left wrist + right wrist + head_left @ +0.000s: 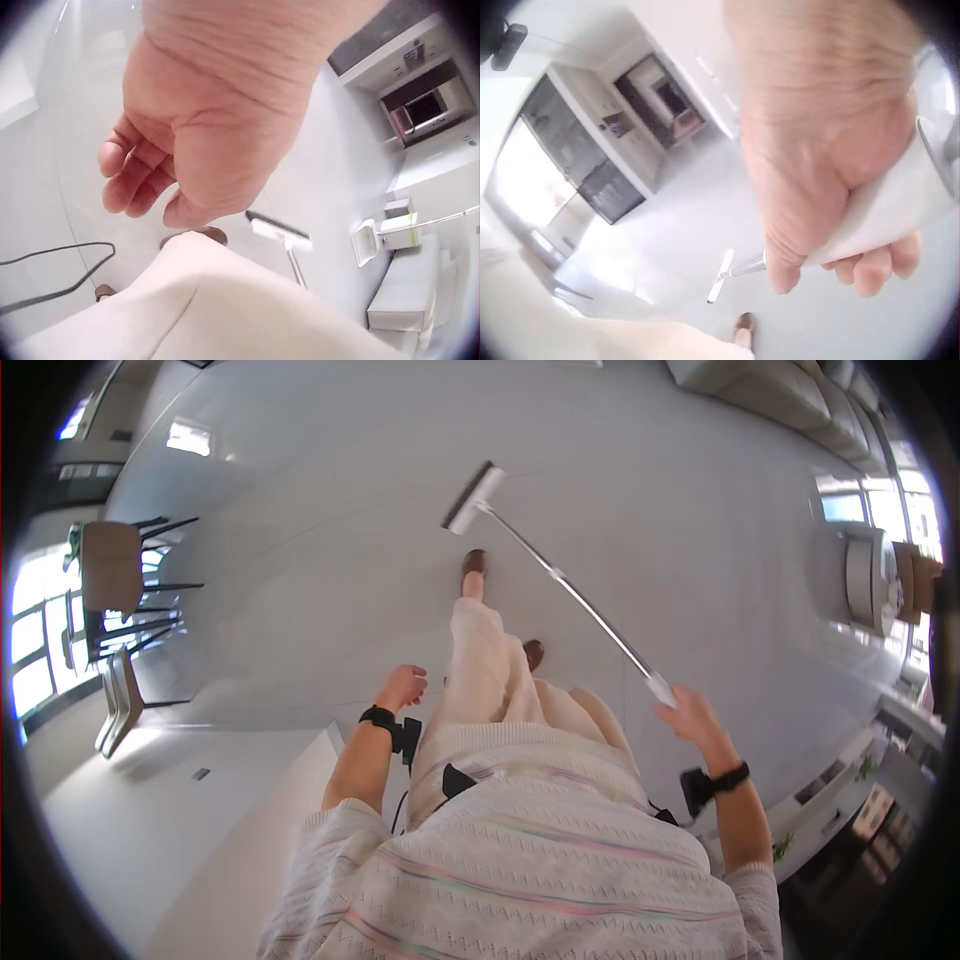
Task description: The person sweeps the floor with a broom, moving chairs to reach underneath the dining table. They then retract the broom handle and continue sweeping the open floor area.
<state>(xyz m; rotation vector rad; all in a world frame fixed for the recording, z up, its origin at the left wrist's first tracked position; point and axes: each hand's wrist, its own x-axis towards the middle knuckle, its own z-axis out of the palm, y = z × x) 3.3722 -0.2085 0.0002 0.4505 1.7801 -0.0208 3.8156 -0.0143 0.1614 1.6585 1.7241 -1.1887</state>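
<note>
My right hand [690, 718] grips the white handle end of a broom [590, 608]. In the right wrist view the fingers and thumb wrap round that thick white handle [889, 202]. A thin metal pole runs forward from it to a white head [478, 500] with a dark bristle strip, which lies at the floor ahead of my brown shoe [474, 563]. My left hand [404, 686] hangs beside my left thigh and holds nothing. Its fingers [120, 191] are loosely curled in the left wrist view.
Chairs [112, 565] stand at the left by a window. A pale sofa [765, 400] is at the far right. Near my left side is a white surface [150, 830]. The left wrist view shows a white long-handled dustpan [366, 244] and a dark cable [67, 285].
</note>
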